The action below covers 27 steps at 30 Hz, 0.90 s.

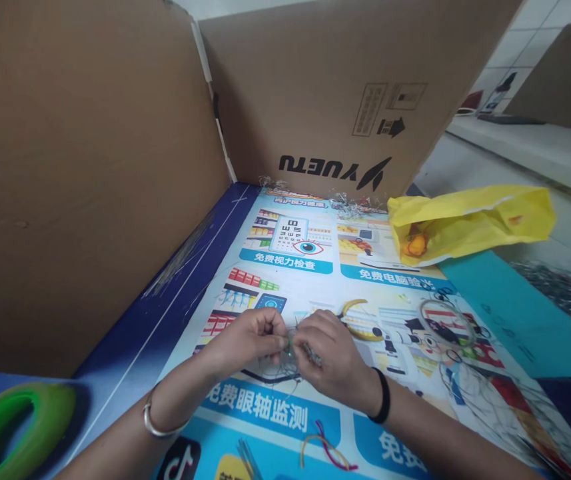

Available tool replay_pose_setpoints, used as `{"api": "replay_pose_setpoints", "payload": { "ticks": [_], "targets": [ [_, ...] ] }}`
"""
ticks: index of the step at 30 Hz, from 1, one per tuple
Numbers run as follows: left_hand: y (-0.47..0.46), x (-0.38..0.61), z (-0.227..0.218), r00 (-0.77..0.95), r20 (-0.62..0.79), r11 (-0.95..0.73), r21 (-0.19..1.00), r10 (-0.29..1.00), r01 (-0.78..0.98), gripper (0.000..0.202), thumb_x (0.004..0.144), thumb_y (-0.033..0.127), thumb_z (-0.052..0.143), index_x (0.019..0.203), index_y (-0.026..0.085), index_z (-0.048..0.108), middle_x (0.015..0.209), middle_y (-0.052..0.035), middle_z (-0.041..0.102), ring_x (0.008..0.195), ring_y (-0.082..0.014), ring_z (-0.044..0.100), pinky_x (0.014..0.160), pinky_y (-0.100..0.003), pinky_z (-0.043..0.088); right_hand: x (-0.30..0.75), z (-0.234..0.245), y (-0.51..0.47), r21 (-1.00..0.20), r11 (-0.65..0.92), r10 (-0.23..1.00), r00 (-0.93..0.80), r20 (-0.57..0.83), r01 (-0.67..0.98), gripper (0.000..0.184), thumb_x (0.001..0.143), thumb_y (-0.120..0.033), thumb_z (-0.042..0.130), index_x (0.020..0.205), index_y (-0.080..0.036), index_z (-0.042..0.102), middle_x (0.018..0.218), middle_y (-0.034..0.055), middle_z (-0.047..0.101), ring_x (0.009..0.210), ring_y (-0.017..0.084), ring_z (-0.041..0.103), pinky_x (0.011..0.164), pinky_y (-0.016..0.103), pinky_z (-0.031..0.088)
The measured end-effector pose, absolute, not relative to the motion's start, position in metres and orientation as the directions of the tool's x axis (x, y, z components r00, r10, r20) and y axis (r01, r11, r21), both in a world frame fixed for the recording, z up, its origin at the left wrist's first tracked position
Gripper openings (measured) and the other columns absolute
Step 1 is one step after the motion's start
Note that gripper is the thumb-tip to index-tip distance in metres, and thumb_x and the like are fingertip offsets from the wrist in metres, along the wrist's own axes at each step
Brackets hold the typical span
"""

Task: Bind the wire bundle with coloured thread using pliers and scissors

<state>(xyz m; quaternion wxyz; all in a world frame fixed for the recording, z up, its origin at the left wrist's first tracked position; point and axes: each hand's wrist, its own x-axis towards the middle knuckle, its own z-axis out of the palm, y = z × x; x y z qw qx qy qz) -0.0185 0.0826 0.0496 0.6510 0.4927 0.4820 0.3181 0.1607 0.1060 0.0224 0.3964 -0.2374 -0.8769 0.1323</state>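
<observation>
My left hand (262, 340) and my right hand (328, 353) meet over the printed sheet, both with fingers closed in a pinch. Between them is a small tangle of thin wire (292, 363) with a tiny green piece in it. The fingertips cover most of this, so its exact shape is hidden. Just beyond my right hand lie pliers with yellow handles (358, 320). Colored cords (325, 448), yellow and magenta, rest nearer to me, beside a bunch of straight thin wires (249, 460).
Tall cardboard panels (305, 87) stand at the left and back. A green tape roll (60, 413) is at the near left. To the right are a wire coil (422, 312), a yellow bag (485, 227), a teal sheet (520, 320) and a heap of silvery wire scraps (565, 293).
</observation>
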Motion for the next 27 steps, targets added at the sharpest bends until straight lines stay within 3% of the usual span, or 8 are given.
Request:
{"api": "replay_pose_setpoints", "payload": {
  "ticks": [10,13,19,27],
  "targets": [
    [0.084,-0.019,0.048,0.346,-0.283,0.297,0.955,0.895,0.015,0.019,0.074,0.026,0.064,0.07,0.016,0.049,0.049,0.0053,0.054,0.044,-0.0072,0.047,0.046,-0.019,0.032,0.162,0.026,0.107,-0.36,0.9,0.43,-0.637,0.639,0.246,0.014,0.082,-0.01,0.048,0.074,-0.017,0.056,0.07,0.0036,0.06,0.069,0.016,0.05,0.065,0.032,0.04],
    [0.084,-0.02,0.047,0.364,-0.255,0.272,0.962,0.896,0.006,0.017,0.074,0.023,0.064,0.069,0.015,0.05,0.052,0.0054,0.054,0.047,-0.0074,0.049,0.05,-0.02,0.035,0.164,0.029,0.11,-0.455,0.874,0.454,-0.627,0.634,0.172,0.011,0.083,-0.012,0.049,0.078,-0.018,0.058,0.074,0.0035,0.061,0.072,0.016,0.054,0.069,0.033,0.042],
    [0.084,-0.023,0.047,0.389,-0.212,0.21,0.977,0.897,0.047,0.013,0.075,0.022,0.063,0.071,0.015,0.052,0.055,0.0038,0.056,0.05,-0.0077,0.048,0.051,-0.02,0.035,0.165,0.03,0.113,-0.712,0.677,0.668,-0.563,0.487,0.187,0.012,0.084,-0.015,0.052,0.076,-0.019,0.059,0.075,0.0031,0.058,0.074,0.015,0.055,0.067,0.03,0.046],
    [0.083,-0.023,0.048,0.397,-0.212,0.205,0.977,0.893,0.06,0.012,0.076,0.021,0.062,0.072,0.014,0.053,0.056,0.0029,0.058,0.052,-0.0077,0.05,0.052,-0.02,0.037,0.166,0.026,0.118,-0.782,0.599,0.681,-0.624,0.384,0.173,0.011,0.084,-0.023,0.06,0.074,-0.018,0.06,0.079,0.0028,0.059,0.078,0.015,0.056,0.07,0.029,0.047]
  ]
}}
